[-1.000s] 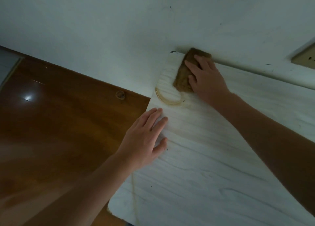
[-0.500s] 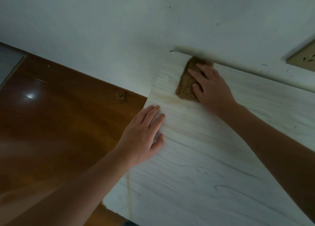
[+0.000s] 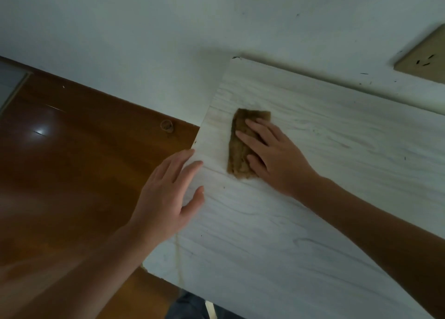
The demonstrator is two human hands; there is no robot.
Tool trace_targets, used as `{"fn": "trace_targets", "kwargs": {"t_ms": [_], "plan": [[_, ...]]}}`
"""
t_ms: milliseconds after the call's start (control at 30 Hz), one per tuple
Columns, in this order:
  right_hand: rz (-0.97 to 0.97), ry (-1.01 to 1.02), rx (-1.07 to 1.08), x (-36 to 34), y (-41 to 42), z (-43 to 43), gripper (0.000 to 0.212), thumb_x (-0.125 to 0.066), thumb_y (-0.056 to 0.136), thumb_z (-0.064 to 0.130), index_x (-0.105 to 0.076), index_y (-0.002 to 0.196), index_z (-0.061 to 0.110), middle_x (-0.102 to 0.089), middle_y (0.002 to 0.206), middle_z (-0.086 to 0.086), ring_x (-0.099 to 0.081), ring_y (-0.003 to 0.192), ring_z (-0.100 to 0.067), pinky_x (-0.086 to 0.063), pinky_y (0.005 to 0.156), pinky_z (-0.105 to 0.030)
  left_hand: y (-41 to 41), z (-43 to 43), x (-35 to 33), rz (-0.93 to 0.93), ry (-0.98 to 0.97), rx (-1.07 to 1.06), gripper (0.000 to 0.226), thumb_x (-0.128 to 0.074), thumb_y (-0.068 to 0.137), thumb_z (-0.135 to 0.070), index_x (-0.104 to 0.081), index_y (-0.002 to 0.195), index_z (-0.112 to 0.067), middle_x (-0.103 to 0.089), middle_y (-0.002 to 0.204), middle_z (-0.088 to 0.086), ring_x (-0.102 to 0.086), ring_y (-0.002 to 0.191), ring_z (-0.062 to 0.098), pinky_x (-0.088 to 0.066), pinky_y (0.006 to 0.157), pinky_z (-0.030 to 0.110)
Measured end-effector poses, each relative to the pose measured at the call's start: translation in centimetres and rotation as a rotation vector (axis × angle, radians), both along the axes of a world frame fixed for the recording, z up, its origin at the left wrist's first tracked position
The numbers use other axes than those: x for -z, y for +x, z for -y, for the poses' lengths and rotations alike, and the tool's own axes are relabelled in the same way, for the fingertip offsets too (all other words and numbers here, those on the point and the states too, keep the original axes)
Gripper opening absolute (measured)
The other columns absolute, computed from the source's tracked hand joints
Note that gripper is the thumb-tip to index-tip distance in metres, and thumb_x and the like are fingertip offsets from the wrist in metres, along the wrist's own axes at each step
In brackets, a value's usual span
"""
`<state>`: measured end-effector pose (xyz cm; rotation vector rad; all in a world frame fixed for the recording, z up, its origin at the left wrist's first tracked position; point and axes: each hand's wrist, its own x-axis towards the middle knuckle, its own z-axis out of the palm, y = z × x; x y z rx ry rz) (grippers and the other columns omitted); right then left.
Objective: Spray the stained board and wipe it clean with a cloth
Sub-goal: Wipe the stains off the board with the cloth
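Head view: pressing brown cloth (image 3: 237, 155) flat onto white board (image 3: 313, 234) near its far-left corner with right hand (image 3: 277, 162), fingers straight; bracing board's left edge with left hand (image 3: 168, 198), fingers relaxed, gripping nothing, over brown wooden surface (image 3: 72, 162).

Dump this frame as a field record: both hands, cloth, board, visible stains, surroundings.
board: white wood-grain board, far edge along the wall
cloth: brown cloth, folded, flat on the board near its left end
right hand: right hand, fingers straight, presses the cloth
left hand: left hand, flat on the board's left edge, holds nothing
stains: faint yellowish line near the board's near-left corner
surroundings: brown wooden surface left of the board; socket plate on the wall, upper right
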<state>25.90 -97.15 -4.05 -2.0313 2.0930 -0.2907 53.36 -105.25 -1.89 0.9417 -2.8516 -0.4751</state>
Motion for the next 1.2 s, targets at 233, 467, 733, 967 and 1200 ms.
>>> {"fn": "trace_targets", "kwargs": {"t_ms": [233,467,733,967,1200], "plan": [[-0.016,0.030,0.062,-0.5,-1.4,-0.4,0.053,-0.033,0.099,0.035,-0.046,0.149,0.019,-0.039,0.156,-0.010,-0.036,0.143,-0.032,-0.032,0.119,-0.049,0.9,-10.7,1.0,-0.046,0.096,0.108,0.048,-0.052,0.101,-0.046,-0.053,0.143,-0.021,-0.046,0.159,0.005,-0.039,0.149,0.019,-0.040,0.118,0.036],[0.121,0.002,0.306,-1.3,0.5,9.6,0.052,-0.045,0.095,0.008,-0.047,0.146,0.013,-0.033,0.160,-0.012,-0.023,0.150,-0.031,-0.021,0.123,-0.047,-2.2,-15.5,2.6,0.000,0.068,0.109,0.047,-0.063,0.095,-0.045,-0.059,0.136,-0.023,-0.048,0.156,0.009,-0.041,0.148,0.024,-0.037,0.121,0.041],[-0.004,0.077,-0.325,-1.4,6.1,0.7,0.055,-0.037,0.099,0.031,-0.039,0.153,0.018,-0.028,0.163,-0.011,-0.019,0.153,-0.029,-0.015,0.124,-0.041,-1.9,-16.2,2.9,-0.001,0.046,0.110,0.053,-0.060,0.096,-0.041,-0.053,0.143,-0.017,-0.040,0.160,0.014,-0.033,0.153,0.028,-0.029,0.126,0.044],[-0.075,0.033,-0.093,-0.5,0.2,3.2,0.051,-0.041,0.102,0.026,-0.040,0.152,0.019,-0.032,0.161,-0.011,-0.033,0.145,-0.037,-0.030,0.119,-0.054,-2.0,-17.1,2.9,0.068,0.002,0.106,0.066,-0.051,0.100,-0.052,-0.043,0.152,-0.012,-0.028,0.167,0.019,-0.022,0.158,0.033,-0.024,0.127,0.043],[-0.021,-0.038,0.023,-0.7,8.0,2.9,0.049,-0.047,0.101,0.024,-0.046,0.148,0.009,-0.039,0.156,-0.020,-0.033,0.146,-0.040,-0.028,0.121,-0.055,-1.4,-17.7,2.9,-0.022,-0.012,0.194,0.056,-0.051,0.102,-0.048,-0.051,0.146,-0.013,-0.038,0.162,0.015,-0.030,0.155,0.029,-0.024,0.129,0.042]]}}
